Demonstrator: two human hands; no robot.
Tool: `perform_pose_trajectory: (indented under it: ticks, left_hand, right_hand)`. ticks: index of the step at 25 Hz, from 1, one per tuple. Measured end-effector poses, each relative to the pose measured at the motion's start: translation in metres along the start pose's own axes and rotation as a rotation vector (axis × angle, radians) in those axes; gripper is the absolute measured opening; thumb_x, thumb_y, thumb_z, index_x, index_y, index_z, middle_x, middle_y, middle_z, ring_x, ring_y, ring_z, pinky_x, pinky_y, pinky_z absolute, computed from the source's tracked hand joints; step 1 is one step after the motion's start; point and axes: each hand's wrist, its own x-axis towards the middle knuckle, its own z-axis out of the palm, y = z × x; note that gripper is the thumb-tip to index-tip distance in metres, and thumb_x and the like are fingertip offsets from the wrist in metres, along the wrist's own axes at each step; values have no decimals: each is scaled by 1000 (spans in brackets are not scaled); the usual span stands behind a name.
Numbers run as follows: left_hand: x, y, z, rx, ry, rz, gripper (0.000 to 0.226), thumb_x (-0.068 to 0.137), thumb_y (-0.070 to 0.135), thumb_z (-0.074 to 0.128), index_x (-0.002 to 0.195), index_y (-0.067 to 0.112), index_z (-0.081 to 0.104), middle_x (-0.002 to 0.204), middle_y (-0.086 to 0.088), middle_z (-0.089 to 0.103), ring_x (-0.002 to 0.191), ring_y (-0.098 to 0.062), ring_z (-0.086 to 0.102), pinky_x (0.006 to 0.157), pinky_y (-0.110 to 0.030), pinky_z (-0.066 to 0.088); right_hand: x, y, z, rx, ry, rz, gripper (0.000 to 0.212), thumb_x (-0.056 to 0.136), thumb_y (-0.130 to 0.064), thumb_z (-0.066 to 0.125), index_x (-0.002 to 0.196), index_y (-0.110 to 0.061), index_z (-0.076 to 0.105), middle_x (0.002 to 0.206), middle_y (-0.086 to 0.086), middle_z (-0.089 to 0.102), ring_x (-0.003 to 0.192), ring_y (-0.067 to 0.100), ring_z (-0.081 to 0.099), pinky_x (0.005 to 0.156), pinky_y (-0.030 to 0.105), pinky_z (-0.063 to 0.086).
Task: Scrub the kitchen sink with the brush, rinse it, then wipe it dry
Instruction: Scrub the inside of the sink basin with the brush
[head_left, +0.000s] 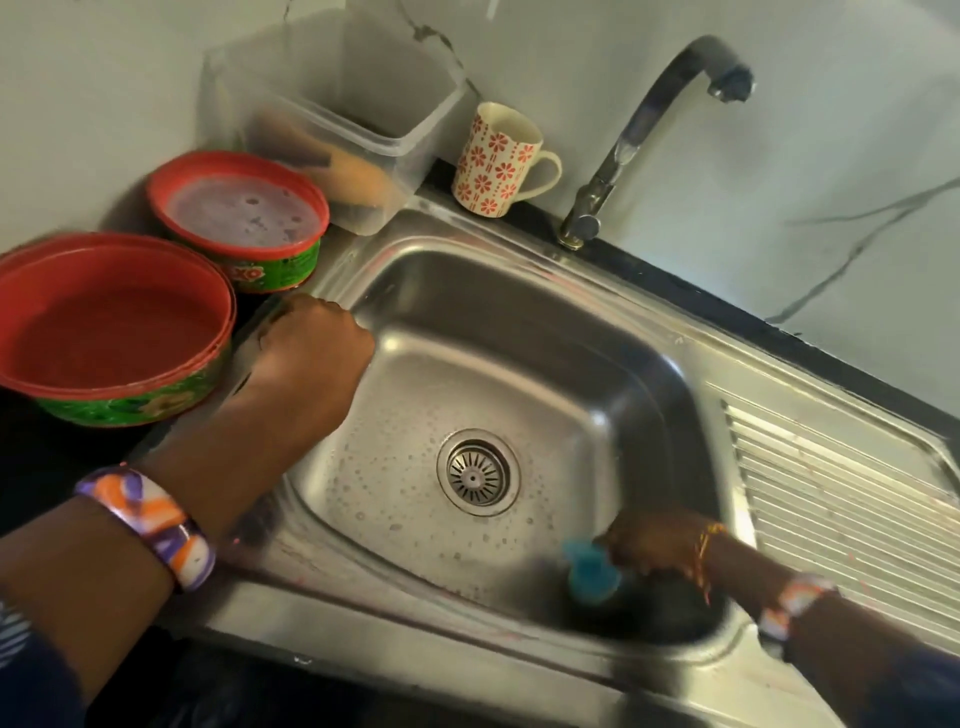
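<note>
Head view: looks like the scrub step; blue brush (592, 571) sits low in the sink (519, 332), at its near right corner, gripped by the right hand (652, 545); left hand (311, 348) is clenched on the far left rim, can't tell around what; next I'd work the other walls; tap (649, 130) looks off.

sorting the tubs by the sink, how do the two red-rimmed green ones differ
The near tub shows a plain red inside; the far tub holds a pale, bubbly grey surface. The near tub stands beside the left hand at the sink rim; the far tub sits back by the clear plastic container. Both are round, with green printed sides.
</note>
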Motion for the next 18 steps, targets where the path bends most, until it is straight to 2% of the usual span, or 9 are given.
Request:
perform_pose_trajectory:
  ticks: [2, 4, 5, 6, 8, 11, 13, 15, 18]
  left_hand:
    - [0, 0, -1, 6, 13, 4, 24, 91, 11, 47, 112, 18, 57, 114, -5, 61, 103, -19, 60, 83, -30, 48]
    - [0, 1, -2, 13, 2, 5, 23, 90, 11, 49, 111, 18, 58, 111, -5, 62, 101, -20, 61, 82, -30, 49]
    - [-1, 2, -1, 13, -6, 8, 24, 90, 10, 49, 111, 17, 58, 111, -5, 62, 101, -20, 61, 81, -30, 50]
    - [-1, 2, -1, 8, -8, 6, 24, 91, 10, 48, 111, 18, 59, 111, -4, 62, 101, -19, 61, 79, -29, 49]
    - [-3, 1, -1, -17, 12, -6, 26, 93, 11, 46, 114, 18, 58, 115, -4, 61, 105, -18, 61, 73, -26, 45]
    - [-3, -5, 0, -47, 58, -34, 26, 95, 12, 43, 115, 19, 57, 121, -4, 58, 110, -18, 59, 78, -27, 48]
    - [-2, -5, 2, -68, 48, -40, 25, 94, 10, 44, 113, 18, 58, 120, -5, 59, 110, -20, 59, 81, -27, 49]
    - [0, -3, 5, -97, 29, -41, 26, 93, 9, 45, 113, 17, 58, 119, -6, 58, 110, -21, 59, 85, -28, 48]
    - [4, -9, 6, -87, 59, -45, 27, 94, 10, 42, 117, 17, 56, 123, -7, 56, 114, -22, 55, 89, -29, 45]
  right_hand:
    - [-37, -42, 3, 73, -103, -120, 35, 94, -23, 48, 125, -13, 58, 88, 4, 56, 65, 5, 58, 54, 12, 41]
    - [-53, -91, -7, 138, -40, -296, 36, 96, -20, 46, 129, -15, 56, 80, 5, 56, 52, -3, 51, 50, 9, 41]
    - [-52, -113, -14, 137, 35, -381, 36, 96, -21, 44, 130, -16, 55, 89, 9, 63, 64, 4, 61, 56, 9, 45]
    - [-42, -134, -24, 110, 127, -436, 36, 97, -23, 42, 131, -19, 55, 105, 13, 65, 87, 18, 66, 72, 21, 51]
    - [-8, -157, -44, 71, 352, -379, 37, 96, -27, 40, 130, -26, 53, 124, 13, 60, 111, 33, 58, 87, 35, 48]
    - [43, -128, -72, 129, 523, -67, 37, 95, -34, 43, 128, -24, 55, 126, 10, 59, 115, 31, 57, 89, 36, 47]
    - [55, -106, -68, 219, 528, 31, 36, 95, -31, 44, 127, -19, 55, 126, 13, 60, 114, 32, 57, 90, 36, 47]
    - [38, -121, -50, 254, 501, -174, 39, 94, -23, 44, 132, -22, 51, 126, 13, 61, 115, 32, 57, 92, 36, 46]
    - [35, -166, -42, 206, 574, -453, 43, 97, -30, 42, 139, -36, 41, 127, 9, 60, 115, 31, 56, 88, 35, 46]
